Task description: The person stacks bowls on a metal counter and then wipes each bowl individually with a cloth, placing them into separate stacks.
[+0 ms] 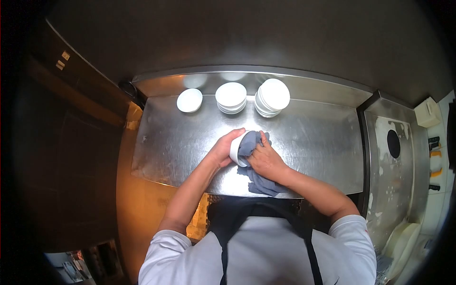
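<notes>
Both our hands are meeting over the near half of a steel counter (318,142). We are gripping a white bowl (234,151) in our left hand (224,148), thumb near the rim, and are holding it tilted, its mouth facing right. With our right hand (267,162) we are pressing a bunched gray cloth (248,142) into it; the cloth is hiding the inside and some fingertips, and its loose end is lying on the counter by the near edge. Beyond our hands, a single-looking bowl (189,100), a middle stack (231,96) and a taller right stack (274,96) are standing along the back, apart from what we are holding. Rightward, a raised metal edge (365,156) is separating us from a wet steel surface (387,185).
</notes>
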{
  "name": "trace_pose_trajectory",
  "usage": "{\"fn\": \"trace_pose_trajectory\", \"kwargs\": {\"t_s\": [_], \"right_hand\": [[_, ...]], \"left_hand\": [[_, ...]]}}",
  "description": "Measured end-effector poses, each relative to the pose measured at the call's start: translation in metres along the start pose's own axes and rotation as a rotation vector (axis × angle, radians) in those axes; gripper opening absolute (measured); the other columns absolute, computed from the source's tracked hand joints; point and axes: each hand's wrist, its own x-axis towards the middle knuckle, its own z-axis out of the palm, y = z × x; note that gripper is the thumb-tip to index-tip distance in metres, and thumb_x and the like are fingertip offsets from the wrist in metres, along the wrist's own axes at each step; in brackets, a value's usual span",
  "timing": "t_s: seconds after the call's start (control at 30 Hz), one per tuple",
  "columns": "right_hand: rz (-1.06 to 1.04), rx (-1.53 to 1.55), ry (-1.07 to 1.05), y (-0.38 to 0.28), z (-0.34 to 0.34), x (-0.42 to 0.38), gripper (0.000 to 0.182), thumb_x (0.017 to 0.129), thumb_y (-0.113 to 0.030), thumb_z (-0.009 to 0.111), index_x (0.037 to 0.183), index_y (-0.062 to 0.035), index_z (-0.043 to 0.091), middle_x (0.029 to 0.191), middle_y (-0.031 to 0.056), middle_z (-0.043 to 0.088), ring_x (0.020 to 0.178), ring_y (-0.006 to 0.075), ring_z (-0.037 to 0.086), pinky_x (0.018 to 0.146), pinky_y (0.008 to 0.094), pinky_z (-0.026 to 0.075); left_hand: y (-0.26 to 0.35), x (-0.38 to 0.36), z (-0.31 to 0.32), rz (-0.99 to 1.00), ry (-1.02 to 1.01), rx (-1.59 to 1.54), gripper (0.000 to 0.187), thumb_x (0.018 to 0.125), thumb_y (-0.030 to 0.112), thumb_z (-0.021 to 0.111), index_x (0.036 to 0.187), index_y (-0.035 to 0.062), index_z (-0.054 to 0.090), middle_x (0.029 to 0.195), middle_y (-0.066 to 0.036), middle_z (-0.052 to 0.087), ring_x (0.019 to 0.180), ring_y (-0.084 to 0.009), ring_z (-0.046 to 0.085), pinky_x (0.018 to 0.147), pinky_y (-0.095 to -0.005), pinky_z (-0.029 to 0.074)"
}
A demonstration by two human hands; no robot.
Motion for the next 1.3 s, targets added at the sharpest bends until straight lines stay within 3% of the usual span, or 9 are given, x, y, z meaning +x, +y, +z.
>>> {"fn": "trace_pose_trajectory", "kwargs": {"t_s": [0.17, 0.27, 0.33, 0.5, 0.83, 0.97, 1.07, 1.13, 1.3], "right_hand": [[0.418, 0.563, 0.294, -0.032, 0.003, 0.018, 0.039, 0.076, -0.011, 0.074, 0.111, 0.0001, 0.063, 0.095, 0.0201, 0.064, 0.096, 0.0390, 0.060, 0.089, 0.0461, 0.045], [0.483, 0.799, 0.176, -0.011, -0.012, 0.014, 0.034, 0.081, -0.013, 0.074, 0.110, 0.0021, 0.064, 0.096, 0.0191, 0.067, 0.092, 0.0317, 0.064, 0.082, 0.0404, 0.050], [0.638, 1.273, 0.179, 0.002, -0.028, 0.012, 0.025, 0.092, -0.020, 0.066, 0.100, 0.0029, 0.065, 0.087, 0.0104, 0.068, 0.080, 0.0136, 0.061, 0.074, 0.0308, 0.049], [0.950, 1.345, 0.450, 0.028, -0.033, 0.016, 0.037, 0.101, -0.029, 0.052, 0.086, 0.0027, 0.064, 0.075, 0.0015, 0.064, 0.072, 0.0089, 0.055, 0.066, 0.0308, 0.047], [1.357, 0.505, 0.781, 0.058, 0.033, -0.009, 0.055, 0.100, -0.037, 0.048, 0.073, 0.0111, 0.055, 0.069, 0.0271, 0.060, 0.061, 0.0356, 0.054, 0.064, 0.0482, 0.042], [1.419, 0.662, 0.954, 0.073, 0.035, -0.033, 0.051, 0.101, -0.035, 0.047, 0.077, 0.0093, 0.058, 0.069, 0.0259, 0.060, 0.063, 0.0362, 0.055, 0.064, 0.0458, 0.043], [1.198, 0.804, 0.633, 0.027, 0.021, -0.029, 0.040, 0.099, -0.031, 0.049, 0.098, 0.0069, 0.062, 0.090, 0.0246, 0.065, 0.082, 0.0368, 0.060, 0.077, 0.0430, 0.047], [0.447, 0.594, 0.579, -0.024, 0.021, -0.007, 0.038, 0.096, -0.025, 0.052, 0.119, 0.0040, 0.058, 0.119, 0.0230, 0.060, 0.109, 0.0367, 0.056, 0.097, 0.0429, 0.043], [0.406, 0.297, 0.323, -0.030, -0.027, 0.024, 0.040, 0.093, -0.023, 0.053, 0.124, 0.0016, 0.058, 0.132, 0.0220, 0.052, 0.125, 0.0372, 0.047, 0.107, 0.0420, 0.035]], "left_hand": [[-0.013, 0.005, 0.006, 0.298, 0.098, -0.017, 0.035, 0.099, 0.036, 0.047, 0.111, 0.0049, 0.058, 0.103, -0.011, 0.065, 0.094, -0.0212, 0.064, 0.089, -0.0362, 0.051], [-0.009, -0.001, 0.009, 0.253, 0.149, -0.184, 0.036, 0.099, 0.037, 0.048, 0.110, 0.0043, 0.058, 0.101, -0.011, 0.065, 0.094, -0.0211, 0.064, 0.088, -0.0351, 0.051], [-0.002, -0.005, 0.006, 0.269, 0.087, -0.088, 0.035, 0.100, 0.034, 0.046, 0.115, 0.0038, 0.055, 0.104, -0.008, 0.064, 0.098, -0.0185, 0.063, 0.090, -0.0333, 0.050], [-0.004, -0.011, -0.002, 0.300, -0.164, -0.014, 0.036, 0.100, 0.029, 0.053, 0.121, 0.0004, 0.051, 0.115, -0.008, 0.062, 0.105, -0.0164, 0.059, 0.096, -0.0315, 0.045], [-0.051, -0.014, -0.021, 0.291, -0.062, -0.169, 0.031, 0.098, 0.025, 0.057, 0.118, 0.0016, 0.055, 0.119, -0.010, 0.062, 0.110, -0.0216, 0.060, 0.099, -0.0397, 0.046], [-0.059, -0.010, -0.036, 0.377, 0.117, -0.301, 0.028, 0.099, 0.023, 0.054, 0.119, 0.0041, 0.054, 0.119, -0.010, 0.062, 0.111, -0.0239, 0.060, 0.099, -0.0431, 0.047], [-0.064, -0.002, -0.025, 0.439, 0.151, -0.294, 0.028, 0.099, 0.022, 0.055, 0.120, 0.0045, 0.053, 0.121, -0.011, 0.062, 0.110, -0.0233, 0.061, 0.097, -0.0417, 0.048], [-0.073, 0.007, -0.007, 0.454, 0.104, -0.230, 0.025, 0.098, 0.016, 0.055, 0.120, 0.0044, 0.053, 0.122, -0.011, 0.060, 0.107, -0.0218, 0.061, 0.095, -0.0384, 0.049], [-0.072, -0.003, 0.006, 0.687, 0.123, 0.386, 0.020, 0.092, 0.006, 0.059, 0.111, -0.0014, 0.060, 0.101, -0.004, 0.066, 0.090, -0.0113, 0.060, 0.081, -0.0265, 0.050]]}}
